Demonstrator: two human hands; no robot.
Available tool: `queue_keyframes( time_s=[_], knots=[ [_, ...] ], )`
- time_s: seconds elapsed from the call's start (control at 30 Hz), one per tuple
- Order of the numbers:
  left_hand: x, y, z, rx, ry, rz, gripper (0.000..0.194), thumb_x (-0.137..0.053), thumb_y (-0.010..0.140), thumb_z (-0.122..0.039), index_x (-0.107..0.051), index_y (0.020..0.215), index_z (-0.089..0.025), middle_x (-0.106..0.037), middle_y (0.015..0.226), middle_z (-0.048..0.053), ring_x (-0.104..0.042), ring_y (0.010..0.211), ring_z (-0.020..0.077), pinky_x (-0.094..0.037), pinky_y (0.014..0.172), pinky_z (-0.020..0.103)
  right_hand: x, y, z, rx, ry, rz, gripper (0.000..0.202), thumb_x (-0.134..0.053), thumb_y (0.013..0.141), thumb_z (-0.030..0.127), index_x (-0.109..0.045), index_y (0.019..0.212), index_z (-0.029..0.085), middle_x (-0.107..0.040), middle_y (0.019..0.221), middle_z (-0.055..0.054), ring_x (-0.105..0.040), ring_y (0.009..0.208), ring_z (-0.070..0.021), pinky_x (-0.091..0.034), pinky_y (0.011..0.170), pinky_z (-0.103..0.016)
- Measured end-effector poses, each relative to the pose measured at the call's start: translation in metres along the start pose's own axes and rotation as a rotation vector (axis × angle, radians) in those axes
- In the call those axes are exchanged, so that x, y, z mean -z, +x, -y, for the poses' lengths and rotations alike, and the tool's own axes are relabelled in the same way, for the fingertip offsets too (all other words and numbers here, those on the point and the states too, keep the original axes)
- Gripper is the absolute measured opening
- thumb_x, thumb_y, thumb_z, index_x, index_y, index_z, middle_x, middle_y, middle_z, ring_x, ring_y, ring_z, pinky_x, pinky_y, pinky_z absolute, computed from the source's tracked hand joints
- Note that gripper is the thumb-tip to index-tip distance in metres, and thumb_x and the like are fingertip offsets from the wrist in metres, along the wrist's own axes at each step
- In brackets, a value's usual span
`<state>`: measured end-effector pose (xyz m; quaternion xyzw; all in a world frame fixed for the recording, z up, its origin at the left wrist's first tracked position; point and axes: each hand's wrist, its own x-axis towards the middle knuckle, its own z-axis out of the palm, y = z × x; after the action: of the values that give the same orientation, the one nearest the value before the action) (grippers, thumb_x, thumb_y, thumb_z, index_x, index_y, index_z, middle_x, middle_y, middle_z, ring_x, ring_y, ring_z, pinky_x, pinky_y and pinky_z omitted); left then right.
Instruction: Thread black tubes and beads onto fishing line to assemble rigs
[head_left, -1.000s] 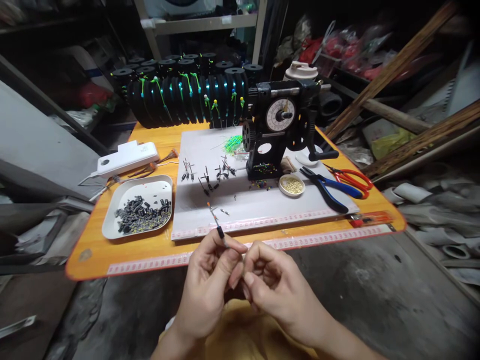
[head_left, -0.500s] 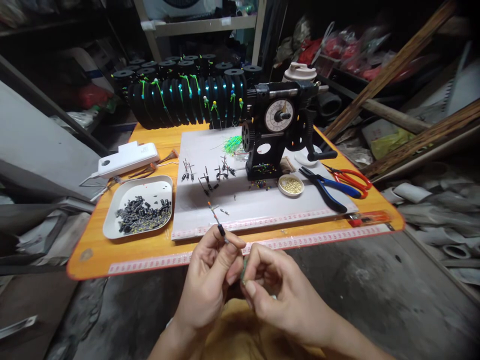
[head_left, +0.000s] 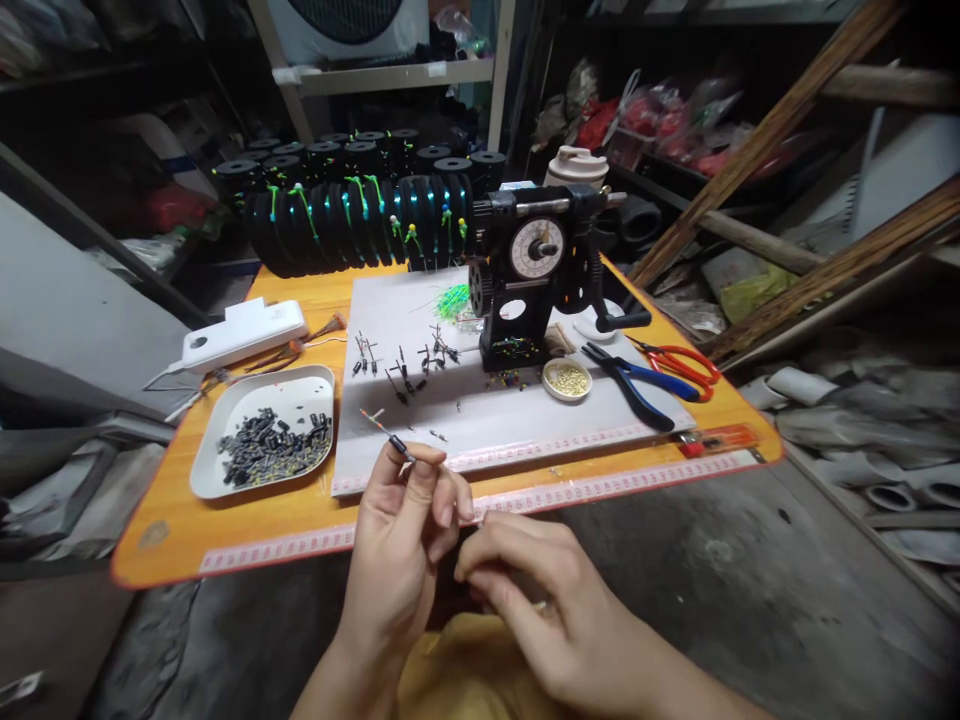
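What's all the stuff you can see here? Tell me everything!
Table: one, orange, middle
Board: one, whitish, on table
Winding machine: one, black, board's back
Spools: many, black, back left
Tray: one, white, left, holding many black bits
Dish: one, white, by machine, holding gold bits
Pliers: one, black-blue, right
Orange-handled tool: one, beside pliers
Cup: one, pale, behind machine
Thin piece: one, black-orange, left fingers
Hands: two, bare, front: left, right
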<state>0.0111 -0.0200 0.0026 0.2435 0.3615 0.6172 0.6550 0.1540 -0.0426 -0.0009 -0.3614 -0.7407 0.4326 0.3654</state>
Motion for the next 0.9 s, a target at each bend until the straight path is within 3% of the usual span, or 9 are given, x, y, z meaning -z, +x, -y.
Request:
queue_keyframes(
  time_s=[0.13, 0.23, 0.3, 0.43, 0.57, 0.67, 0.77, 0.83, 0.9],
  knots=[
    [0.002, 0.002, 0.001, 0.011, 0.047, 0.028, 0.018, -0.077, 0.086, -0.037, -0.065, 0.089, -0.024, -0.057, 0.059, -0.009, -0.048, 0.028, 0.0023, -0.031, 0.028, 0.007, 0.002, -0.006, 0.000, 0.078, -0.107, 0.049, 0.024, -0.046, 0.091, 0.005, -0.067, 0.095, 0.017, -0.071, 0.086, -0.006, -0.065, 0.078, -0.0147, -0.053, 0.074, -0.024],
    [0.004, 0.000, 0.003, -0.017, 0.119, 0.004, 0.015, -0.072, 0.090, -0.037, -0.064, 0.092, -0.024, -0.063, 0.065, -0.009, -0.045, 0.022, -0.0004, -0.031, 0.027, 0.005, 0.027, -0.012, -0.006, 0.127, -0.338, 0.049, 0.021, -0.051, 0.093, 0.009, -0.070, 0.097, 0.018, -0.074, 0.082, -0.004, -0.068, 0.073, -0.0135, -0.054, 0.070, -0.021],
    [0.003, -0.004, 0.003, -0.025, 0.153, -0.017, 0.016, -0.071, 0.091, -0.037, -0.063, 0.091, -0.023, -0.067, 0.070, -0.008, -0.048, 0.022, 0.0000, -0.032, 0.027, 0.005, 0.065, -0.014, -0.016, 0.087, -0.595, -0.113, 0.018, -0.055, 0.095, 0.017, -0.072, 0.097, 0.021, -0.076, 0.081, -0.001, -0.070, 0.071, -0.0128, -0.055, 0.068, -0.020],
    [-0.002, -0.011, 0.003, -0.011, 0.202, -0.057, 0.021, -0.073, 0.089, -0.040, -0.062, 0.089, -0.022, -0.073, 0.083, -0.006, -0.049, 0.023, -0.0013, -0.032, 0.027, 0.004, 0.168, -0.008, -0.050, -0.176, -0.862, -0.495, 0.025, -0.052, 0.099, 0.023, -0.072, 0.110, 0.014, -0.077, 0.092, -0.013, -0.074, 0.082, -0.0236, -0.055, 0.078, -0.036],
    [-0.006, -0.013, 0.004, -0.001, 0.194, -0.095, 0.026, -0.074, 0.088, -0.042, -0.059, 0.088, -0.020, -0.078, 0.094, -0.002, -0.047, 0.022, -0.0021, -0.032, 0.026, 0.005, 0.231, 0.004, -0.086, -0.369, -0.958, -0.455, 0.021, -0.064, 0.096, 0.032, -0.071, 0.107, 0.015, -0.074, 0.102, -0.009, -0.071, 0.090, -0.0224, -0.057, 0.083, -0.040],
    [-0.007, -0.014, 0.006, 0.023, 0.147, -0.106, 0.029, -0.074, 0.087, -0.043, -0.058, 0.089, -0.020, -0.078, 0.094, -0.001, -0.047, 0.022, -0.0017, -0.030, 0.025, 0.005, 0.234, 0.005, -0.092, -0.407, -0.979, -0.474, 0.029, -0.066, 0.096, 0.035, -0.065, 0.118, 0.015, -0.069, 0.113, -0.009, -0.069, 0.097, -0.0225, -0.058, 0.087, -0.044],
    [-0.007, -0.014, 0.007, 0.045, 0.116, -0.074, 0.029, -0.072, 0.089, -0.044, -0.058, 0.091, -0.020, -0.079, 0.096, 0.002, -0.049, 0.023, -0.0001, -0.031, 0.024, 0.006, 0.215, -0.008, -0.076, -0.345, -0.962, -0.648, 0.045, -0.066, 0.090, 0.031, -0.058, 0.129, 0.011, -0.069, 0.102, -0.016, -0.069, 0.094, -0.0329, -0.053, 0.090, -0.057],
    [-0.005, -0.013, 0.008, 0.056, 0.100, -0.041, 0.026, -0.070, 0.091, -0.042, -0.058, 0.092, -0.019, -0.079, 0.099, 0.003, -0.051, 0.024, 0.0004, -0.032, 0.025, 0.006, 0.194, -0.020, -0.059, -0.270, -0.883, -0.679, 0.057, -0.059, 0.092, 0.035, -0.045, 0.144, 0.017, -0.069, 0.107, -0.016, -0.070, 0.091, -0.0311, -0.056, 0.086, -0.053],
    [-0.003, -0.012, 0.009, 0.061, 0.074, 0.013, 0.021, -0.067, 0.094, -0.039, -0.058, 0.093, -0.020, -0.079, 0.103, 0.004, -0.054, 0.025, 0.0007, -0.032, 0.025, 0.005, 0.167, -0.031, -0.042, -0.197, -0.748, -0.529, 0.056, -0.060, 0.090, 0.039, -0.048, 0.142, 0.026, -0.071, 0.102, -0.009, -0.072, 0.082, -0.0246, -0.061, 0.075, -0.040]
  ],
)
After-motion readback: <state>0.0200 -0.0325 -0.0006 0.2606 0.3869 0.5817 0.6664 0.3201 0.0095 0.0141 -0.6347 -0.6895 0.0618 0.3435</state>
